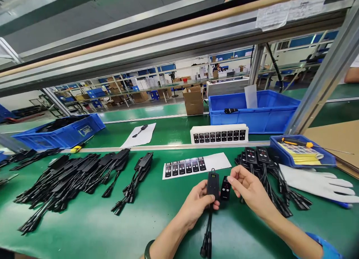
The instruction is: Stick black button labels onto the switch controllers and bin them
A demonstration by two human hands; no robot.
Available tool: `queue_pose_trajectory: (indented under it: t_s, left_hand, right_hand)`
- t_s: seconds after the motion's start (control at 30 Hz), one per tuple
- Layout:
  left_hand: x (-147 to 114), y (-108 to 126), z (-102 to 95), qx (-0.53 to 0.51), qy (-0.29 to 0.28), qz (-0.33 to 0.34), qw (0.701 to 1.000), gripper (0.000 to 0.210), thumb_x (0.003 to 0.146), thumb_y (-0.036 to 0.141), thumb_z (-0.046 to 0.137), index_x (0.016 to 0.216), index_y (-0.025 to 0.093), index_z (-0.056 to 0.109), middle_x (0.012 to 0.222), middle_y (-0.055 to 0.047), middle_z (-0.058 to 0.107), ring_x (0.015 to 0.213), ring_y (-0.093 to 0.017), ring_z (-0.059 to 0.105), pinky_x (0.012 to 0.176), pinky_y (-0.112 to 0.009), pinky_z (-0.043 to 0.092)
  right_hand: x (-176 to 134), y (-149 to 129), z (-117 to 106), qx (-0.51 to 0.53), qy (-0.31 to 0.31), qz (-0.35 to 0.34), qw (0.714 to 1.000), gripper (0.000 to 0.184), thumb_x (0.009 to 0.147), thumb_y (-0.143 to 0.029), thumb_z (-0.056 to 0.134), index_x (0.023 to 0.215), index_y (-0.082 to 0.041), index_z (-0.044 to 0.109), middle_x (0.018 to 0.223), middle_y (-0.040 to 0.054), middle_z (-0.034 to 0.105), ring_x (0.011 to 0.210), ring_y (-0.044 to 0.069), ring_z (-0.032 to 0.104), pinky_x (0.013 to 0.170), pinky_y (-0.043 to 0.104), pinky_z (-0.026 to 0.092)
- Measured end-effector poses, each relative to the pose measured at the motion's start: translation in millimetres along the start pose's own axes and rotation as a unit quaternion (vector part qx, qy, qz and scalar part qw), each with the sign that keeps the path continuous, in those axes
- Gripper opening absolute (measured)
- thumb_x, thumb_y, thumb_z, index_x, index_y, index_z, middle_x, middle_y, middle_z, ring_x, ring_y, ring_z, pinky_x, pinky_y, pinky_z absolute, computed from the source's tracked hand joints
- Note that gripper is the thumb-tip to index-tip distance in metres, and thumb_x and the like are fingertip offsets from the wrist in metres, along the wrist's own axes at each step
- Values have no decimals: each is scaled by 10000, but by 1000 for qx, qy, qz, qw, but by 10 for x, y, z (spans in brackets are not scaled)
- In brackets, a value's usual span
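Observation:
My left hand (198,201) is closed around a black controller (213,185) with a small lit display near its top and short cables hanging down. Just to its right, my right hand (248,186) pinches a black label (225,188) by its upper right corner; the label hangs upright, apart from the controller. Beyond both hands lies a label sheet (217,161) with several black labels on its left part and bare backing on the right. At the right, controllers (256,156) with labels on their faces lie in a pile, cables toward me.
Unlabelled controllers (84,169) cover the left bench, a smaller bundle (141,165) beside them. Behind stand a label stack (220,134), a blue bin (252,111) and another bin (61,133). A screwdriver (297,142) rests on a blue tray (303,160); a white glove (316,184) lies before it.

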State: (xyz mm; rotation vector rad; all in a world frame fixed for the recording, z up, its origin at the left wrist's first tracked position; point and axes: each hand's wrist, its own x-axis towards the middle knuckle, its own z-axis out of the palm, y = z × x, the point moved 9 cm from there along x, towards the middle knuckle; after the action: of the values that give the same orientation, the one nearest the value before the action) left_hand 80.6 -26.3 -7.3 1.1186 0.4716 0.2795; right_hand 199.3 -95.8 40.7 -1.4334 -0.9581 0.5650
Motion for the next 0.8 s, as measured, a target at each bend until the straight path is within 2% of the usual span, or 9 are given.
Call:
queue_pose_trajectory:
  t_s: [0.13, 0.27, 0.57, 0.8]
  left_hand:
    - [-46, -18, 119, -11, -43, -8, 999, 477, 674, 204, 725, 1095, 157, 505, 835, -56, 658, 743, -169, 662, 731, -293, 504]
    - [-72, -45, 195, -26, -67, -17, 997, 516, 677, 187, 738, 1114, 160, 464, 893, -93, 680, 818, -206, 682, 780, -327, 512]
    - [-85, -99, 230, -31, -90, -40, 995, 522, 667, 187, 746, 1098, 165, 452, 981, -132, 679, 879, -247, 680, 803, -367, 513]
    - [-89, -117, 239, -15, -99, -45, 994, 519, 702, 205, 718, 1141, 161, 444, 1010, -150, 673, 913, -262, 671, 834, -401, 496]
  right_hand:
    - [-11, 0, 5, -15, 8, -4, 1000, 274, 808, -459, 617, 764, -209, 514, 624, -31, 495, 478, 105, 437, 416, 207, 359]
    - [-16, 28, 27, -26, 5, 2, 1000, 267, 807, -452, 629, 772, -203, 540, 657, -8, 533, 542, 128, 491, 433, 213, 384]
    - [-41, 61, 64, -34, -4, 11, 999, 292, 801, -484, 636, 774, -204, 558, 674, 11, 564, 618, 165, 551, 536, 253, 466]
    - [-58, 81, 65, -24, -5, 12, 1000, 258, 804, -450, 645, 777, -209, 559, 677, 1, 576, 617, 158, 559, 542, 243, 464]
